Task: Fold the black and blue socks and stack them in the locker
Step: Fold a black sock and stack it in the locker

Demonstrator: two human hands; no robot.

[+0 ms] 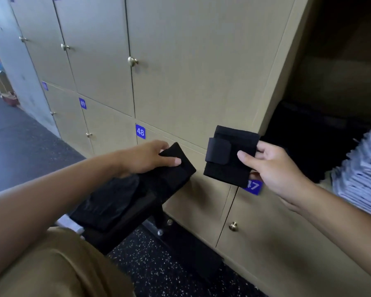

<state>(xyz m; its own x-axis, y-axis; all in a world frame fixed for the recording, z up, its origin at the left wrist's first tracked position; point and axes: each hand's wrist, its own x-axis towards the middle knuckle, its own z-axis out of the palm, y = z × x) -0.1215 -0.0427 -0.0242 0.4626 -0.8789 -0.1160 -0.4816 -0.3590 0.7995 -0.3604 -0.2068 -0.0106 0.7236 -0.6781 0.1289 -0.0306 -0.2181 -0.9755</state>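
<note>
My right hand (272, 166) pinches a folded black sock (227, 159) by its right edge and holds it in the air, just left of the open locker (321, 133). My left hand (146, 157) grips another black sock (176, 166) at its upper end, thumb on top. That sock lies on the far end of a black bench (124, 219). More black fabric (107, 200) lies on the bench nearer to me. Inside the locker a dark pile (308, 129) sits at the back, too dim to make out.
A stack of folded light blue-grey cloth (360, 174) fills the right side of the open locker. Closed beige locker doors with brass knobs (132, 61) and blue number plates (140, 131) cover the wall ahead. The floor (159, 271) is dark and speckled.
</note>
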